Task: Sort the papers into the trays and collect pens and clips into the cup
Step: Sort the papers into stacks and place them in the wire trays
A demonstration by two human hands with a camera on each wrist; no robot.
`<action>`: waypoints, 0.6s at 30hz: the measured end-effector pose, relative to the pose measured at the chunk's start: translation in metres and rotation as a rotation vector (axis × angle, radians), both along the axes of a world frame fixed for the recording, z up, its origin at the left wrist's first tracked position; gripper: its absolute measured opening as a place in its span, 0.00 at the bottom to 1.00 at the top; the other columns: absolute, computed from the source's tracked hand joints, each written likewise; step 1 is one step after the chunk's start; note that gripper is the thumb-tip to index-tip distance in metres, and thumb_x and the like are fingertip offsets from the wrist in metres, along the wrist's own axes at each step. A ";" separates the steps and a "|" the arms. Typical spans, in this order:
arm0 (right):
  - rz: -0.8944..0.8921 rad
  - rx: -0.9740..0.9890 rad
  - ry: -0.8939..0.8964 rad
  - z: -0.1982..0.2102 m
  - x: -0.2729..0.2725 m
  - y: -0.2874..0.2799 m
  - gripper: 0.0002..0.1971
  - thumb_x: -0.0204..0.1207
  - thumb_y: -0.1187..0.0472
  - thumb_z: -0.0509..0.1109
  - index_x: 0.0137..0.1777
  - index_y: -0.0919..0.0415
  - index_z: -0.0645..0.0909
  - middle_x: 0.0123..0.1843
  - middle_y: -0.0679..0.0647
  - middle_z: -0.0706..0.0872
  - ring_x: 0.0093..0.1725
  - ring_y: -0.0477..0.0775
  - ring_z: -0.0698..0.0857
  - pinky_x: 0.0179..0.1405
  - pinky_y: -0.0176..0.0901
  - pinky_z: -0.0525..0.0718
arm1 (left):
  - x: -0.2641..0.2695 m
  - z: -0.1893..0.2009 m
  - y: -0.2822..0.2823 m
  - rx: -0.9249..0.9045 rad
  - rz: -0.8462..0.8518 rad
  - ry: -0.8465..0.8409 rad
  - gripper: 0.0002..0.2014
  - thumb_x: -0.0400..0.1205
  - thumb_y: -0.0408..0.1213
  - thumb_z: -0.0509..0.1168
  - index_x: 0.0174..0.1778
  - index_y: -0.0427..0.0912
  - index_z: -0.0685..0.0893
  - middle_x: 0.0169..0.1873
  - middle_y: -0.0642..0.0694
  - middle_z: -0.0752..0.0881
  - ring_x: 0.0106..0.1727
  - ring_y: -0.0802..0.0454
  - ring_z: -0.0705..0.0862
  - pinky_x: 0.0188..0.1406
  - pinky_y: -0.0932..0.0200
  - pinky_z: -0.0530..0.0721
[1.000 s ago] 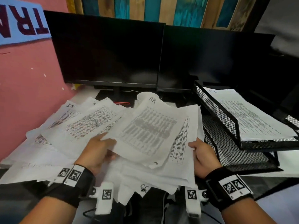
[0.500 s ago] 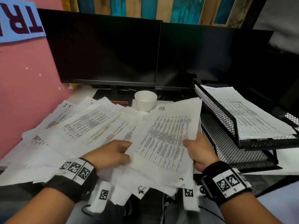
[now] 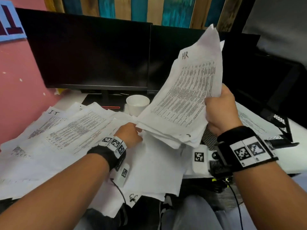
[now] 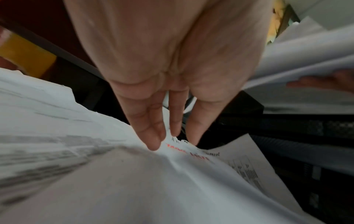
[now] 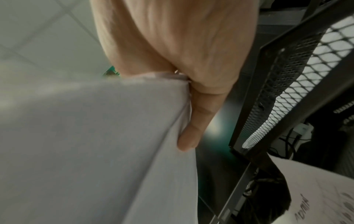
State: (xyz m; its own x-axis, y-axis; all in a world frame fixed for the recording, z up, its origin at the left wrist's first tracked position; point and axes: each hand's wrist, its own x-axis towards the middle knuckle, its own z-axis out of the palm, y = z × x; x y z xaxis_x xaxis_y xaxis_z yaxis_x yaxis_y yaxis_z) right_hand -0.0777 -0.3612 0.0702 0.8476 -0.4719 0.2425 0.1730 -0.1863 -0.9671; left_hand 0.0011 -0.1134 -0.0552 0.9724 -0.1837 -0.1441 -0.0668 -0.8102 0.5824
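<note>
My right hand (image 3: pixel 219 107) grips a thick stack of printed sheets marked HR (image 3: pixel 186 100), raised and tilted up over the desk. In the right wrist view its thumb (image 5: pixel 191 130) presses along the stack's edge (image 5: pixel 114 136). My left hand (image 3: pixel 131 133) rests on the loose papers (image 3: pixel 74 130) by the stack's lower left corner, its straight fingers (image 4: pixel 153 133) touching a sheet's edge (image 4: pixel 172 166). A white paper cup (image 3: pixel 137 105) stands behind the pile. The black mesh trays (image 3: pixel 280 120) on the right are partly hidden by my right arm; one holds a printed sheet (image 3: pixel 249 120). No pens or clips show.
Two dark monitors (image 3: pixel 91 52) fill the back of the desk, with a pink wall (image 3: pixel 20 90) on the left. A sheet marked IT (image 3: pixel 54 113) lies at the pile's far left. A thin cable (image 3: pixel 235 196) hangs at the desk's front edge.
My right hand has lifted the HR stack up and to the right, tilting it steeply. My left hand has slid right to the stack's lower corner.
</note>
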 end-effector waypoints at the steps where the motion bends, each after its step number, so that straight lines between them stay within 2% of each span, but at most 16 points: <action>1: -0.014 0.009 -0.001 0.003 0.003 -0.004 0.29 0.79 0.79 0.55 0.67 0.53 0.85 0.56 0.49 0.94 0.56 0.53 0.93 0.59 0.61 0.94 | 0.002 -0.001 -0.009 0.031 -0.009 0.018 0.24 0.77 0.47 0.78 0.69 0.48 0.87 0.65 0.47 0.90 0.65 0.45 0.87 0.63 0.54 0.83; 3: -0.025 0.040 0.014 0.006 0.006 -0.010 0.30 0.79 0.79 0.54 0.70 0.54 0.85 0.58 0.51 0.94 0.57 0.57 0.93 0.57 0.65 0.94 | 0.003 -0.002 -0.022 0.139 -0.016 0.017 0.41 0.72 0.58 0.80 0.79 0.44 0.80 0.75 0.43 0.83 0.74 0.41 0.82 0.74 0.46 0.81; 6: 0.008 0.088 0.058 0.004 0.007 -0.015 0.29 0.80 0.79 0.54 0.72 0.55 0.83 0.62 0.55 0.93 0.59 0.62 0.93 0.56 0.70 0.93 | 0.002 -0.007 -0.028 0.392 0.009 0.039 0.58 0.64 0.72 0.78 0.86 0.45 0.68 0.78 0.38 0.74 0.79 0.33 0.75 0.78 0.33 0.76; 8: 0.026 0.113 0.083 0.000 0.006 -0.017 0.28 0.81 0.80 0.54 0.70 0.55 0.84 0.61 0.55 0.93 0.59 0.63 0.93 0.57 0.69 0.93 | 0.006 -0.012 -0.024 0.489 0.003 0.076 0.60 0.63 0.74 0.77 0.87 0.47 0.65 0.76 0.37 0.72 0.79 0.30 0.73 0.78 0.30 0.75; 11: 0.055 0.139 0.104 -0.007 0.003 -0.019 0.27 0.82 0.80 0.54 0.64 0.53 0.85 0.60 0.55 0.94 0.58 0.63 0.93 0.56 0.68 0.93 | 0.013 -0.013 -0.011 0.480 0.019 0.106 0.58 0.63 0.72 0.79 0.87 0.52 0.64 0.76 0.36 0.69 0.78 0.27 0.73 0.77 0.29 0.76; 13: 0.063 0.156 0.117 -0.008 0.002 -0.018 0.26 0.83 0.80 0.55 0.64 0.54 0.86 0.59 0.56 0.94 0.57 0.63 0.94 0.54 0.67 0.94 | 0.015 -0.012 -0.001 0.464 0.033 0.115 0.57 0.62 0.69 0.81 0.85 0.51 0.66 0.75 0.36 0.69 0.76 0.27 0.76 0.74 0.31 0.79; 15: 0.075 0.171 0.120 -0.009 0.002 -0.016 0.26 0.83 0.80 0.55 0.66 0.56 0.86 0.59 0.56 0.94 0.57 0.63 0.94 0.54 0.67 0.94 | 0.017 -0.011 0.007 0.442 0.036 0.130 0.59 0.57 0.69 0.81 0.82 0.49 0.67 0.75 0.37 0.73 0.74 0.30 0.78 0.72 0.34 0.81; 18: 0.082 0.175 0.121 -0.008 0.002 -0.013 0.26 0.83 0.80 0.54 0.66 0.56 0.86 0.59 0.57 0.94 0.58 0.64 0.94 0.53 0.66 0.94 | 0.025 -0.017 0.016 0.359 0.003 0.153 0.66 0.44 0.67 0.79 0.81 0.47 0.68 0.74 0.43 0.82 0.74 0.37 0.82 0.74 0.39 0.82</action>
State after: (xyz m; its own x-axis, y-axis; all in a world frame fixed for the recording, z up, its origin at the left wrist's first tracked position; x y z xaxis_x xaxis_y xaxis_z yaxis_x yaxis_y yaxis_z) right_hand -0.0758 -0.3746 0.0620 0.9029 -0.4261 0.0574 0.0614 -0.0042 -0.9981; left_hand 0.0257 -0.0974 -0.0717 0.9350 -0.0926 -0.3424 0.0015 -0.9643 0.2649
